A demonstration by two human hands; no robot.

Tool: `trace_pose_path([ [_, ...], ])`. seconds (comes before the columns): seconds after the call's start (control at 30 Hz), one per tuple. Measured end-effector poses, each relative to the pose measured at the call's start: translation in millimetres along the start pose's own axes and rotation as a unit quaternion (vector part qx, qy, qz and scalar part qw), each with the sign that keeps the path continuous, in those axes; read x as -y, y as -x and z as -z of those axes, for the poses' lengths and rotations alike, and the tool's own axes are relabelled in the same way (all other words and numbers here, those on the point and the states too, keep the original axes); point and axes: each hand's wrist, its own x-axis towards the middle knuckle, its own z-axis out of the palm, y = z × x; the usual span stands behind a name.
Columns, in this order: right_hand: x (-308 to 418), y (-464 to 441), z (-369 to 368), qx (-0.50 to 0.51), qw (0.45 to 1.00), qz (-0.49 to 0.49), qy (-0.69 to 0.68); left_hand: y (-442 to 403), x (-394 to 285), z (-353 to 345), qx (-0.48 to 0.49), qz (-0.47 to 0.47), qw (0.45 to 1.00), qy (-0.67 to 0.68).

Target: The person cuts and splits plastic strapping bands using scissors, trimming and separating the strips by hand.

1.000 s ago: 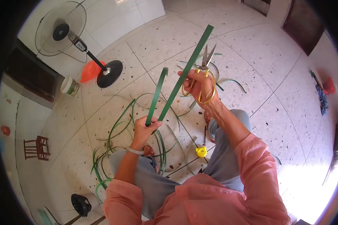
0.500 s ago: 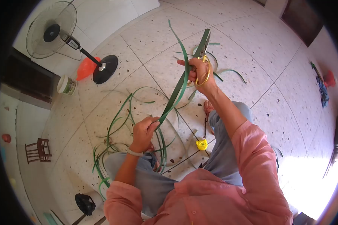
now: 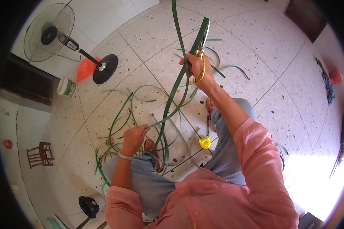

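My left hand (image 3: 134, 139) pinches the end of a narrow green strip (image 3: 178, 32). This strip curves up past my right hand and runs to the top of the view. My right hand (image 3: 198, 70) is closed around gold-handled scissors (image 3: 200, 53), blades pointing away from me. A wider, darker green strip (image 3: 173, 93) passes through the same hand and lies alongside the blades, its lower part hanging toward the floor. Whether the blades are fully closed is hard to see. Loose green strips (image 3: 112, 129) lie tangled on the floor by my left hand.
On the speckled tile floor between my feet sits a yellow tape measure (image 3: 204, 143). A standing fan (image 3: 105, 69), a red bag (image 3: 87, 69) and a white bucket (image 3: 67, 87) stand at the upper left. A small wooden chair (image 3: 41, 154) is farther left. More green strip pieces (image 3: 237, 68) lie beyond my right hand.
My left hand has moved left and down, drawing the narrow strip apart from the wider one, which now hangs free of that hand. My right hand and scissors have shifted slightly up and left.
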Motion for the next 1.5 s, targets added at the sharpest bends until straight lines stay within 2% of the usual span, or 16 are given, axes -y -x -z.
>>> trace_pose_path([
  [0.2,-10.8,-4.8,-6.0,-0.065,0.984,0.085,0.140,-0.7,5.0,0.3,0.016,-0.011,1.000,-0.013],
  [0.3,-29.3,-4.0,-10.4,-0.080,0.958,0.169,0.219,2.5,12.4,-6.4,0.091,-0.005,0.996,0.009],
  [0.37,-34.3,5.9,-19.9,-0.093,0.928,0.212,0.291,0.3,22.6,-9.6,0.150,-0.075,0.982,0.092],
  [0.43,-39.8,18.0,-31.7,-0.061,0.926,0.208,0.309,-23.9,4.7,9.1,0.145,-0.033,0.960,0.237],
  [0.5,-46.4,35.1,-43.6,-0.003,0.919,0.199,0.341,-52.4,-6.5,16.6,0.017,0.039,0.861,0.507],
  [0.57,-61.6,49.1,-54.0,0.040,0.914,0.198,0.353,-82.2,-22.5,37.4,-0.111,0.085,0.839,0.526],
  [0.6,-69.2,56.3,-58.5,0.066,0.906,0.196,0.368,-92.1,-29.3,47.0,-0.120,0.094,0.838,0.524],
  [0.67,-78.6,67.5,-66.2,0.096,0.909,0.186,0.361,-107.1,-38.8,55.9,-0.164,0.144,0.756,0.617],
  [0.87,-101.9,72.1,-76.1,0.128,0.893,0.162,0.400,-107.7,-36.3,20.2,-0.228,0.190,0.696,0.654],
  [1.0,-104.7,74.8,-81.0,0.161,0.921,0.153,0.319,-97.2,-29.9,9.1,-0.217,0.186,0.703,0.651],
  [1.07,-91.0,77.5,-84.2,0.232,0.960,-0.076,0.137,-94.9,-22.7,5.2,-0.220,0.177,0.732,0.620],
  [1.13,-83.6,81.1,-85.9,0.229,0.962,-0.095,0.116,-94.9,-23.5,5.5,-0.234,0.155,0.768,0.575],
  [1.2,-79.9,80.1,-83.5,0.231,0.955,-0.137,0.122,-93.2,-28.5,5.9,-0.240,0.158,0.759,0.584],
  [1.33,-80.2,82.4,-82.8,0.216,0.960,-0.143,0.106,-93.2,-32.1,6.7,-0.247,0.164,0.794,0.530],
  [1.43,-79.5,81.8,-80.2,0.221,0.946,-0.146,0.186,-95.3,-26.8,1.8,-0.265,0.151,0.801,0.515],
  [1.5,-87.4,71.1,-77.9,0.158,0.975,-0.042,0.149,-93.2,-23.0,4.8,-0.274,0.157,0.806,0.501],
])
